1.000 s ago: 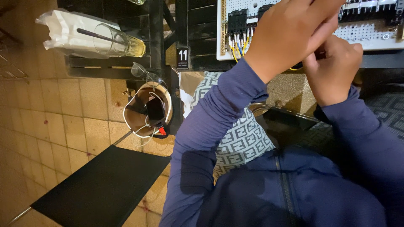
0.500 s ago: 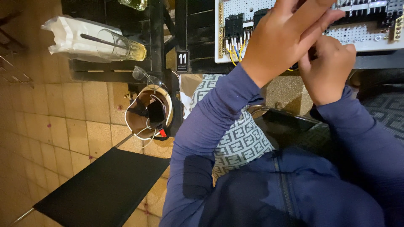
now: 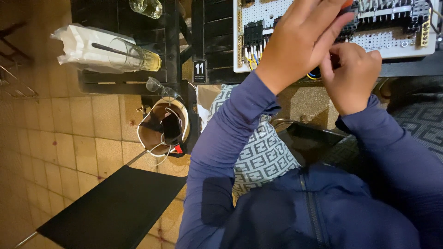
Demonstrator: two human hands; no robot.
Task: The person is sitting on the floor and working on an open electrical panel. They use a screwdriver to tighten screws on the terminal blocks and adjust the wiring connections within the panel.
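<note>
— White perforated board (image 3: 392, 44), far right on the dark table (image 3: 221, 32): what is on it?

— Black blocks in a row along its far edge, a black block (image 3: 254, 34) near its left end with yellow and white wires (image 3: 251, 55) running down from it.

— State your hands.

— My left hand (image 3: 300, 44) lies over the board, fingers bent, the thumb reaching right toward a dark small part (image 3: 333, 60) at the board's near edge. My right hand (image 3: 350, 78) is just beside it, fingers curled, thumb up against that same part. Both hands appear pinched together on it, touching each other; the part is mostly hidden, so I cannot tell its kind.

— Left of the board?

— A small numbered sign (image 3: 199, 71) on the table's near edge. Farther left, a glass (image 3: 134, 56) with yellowish liquid lying beside a white wrapped bundle (image 3: 80, 46), and another glass (image 3: 146, 7) at the far edge.

— Below the table?

— A brown round bucket (image 3: 154, 131) on the tiled floor (image 3: 60, 133), holding a dark device and white cable, spectacles (image 3: 159, 87) just above it. A patterned grey cushion (image 3: 263, 157) rests in my lap, near.
</note>
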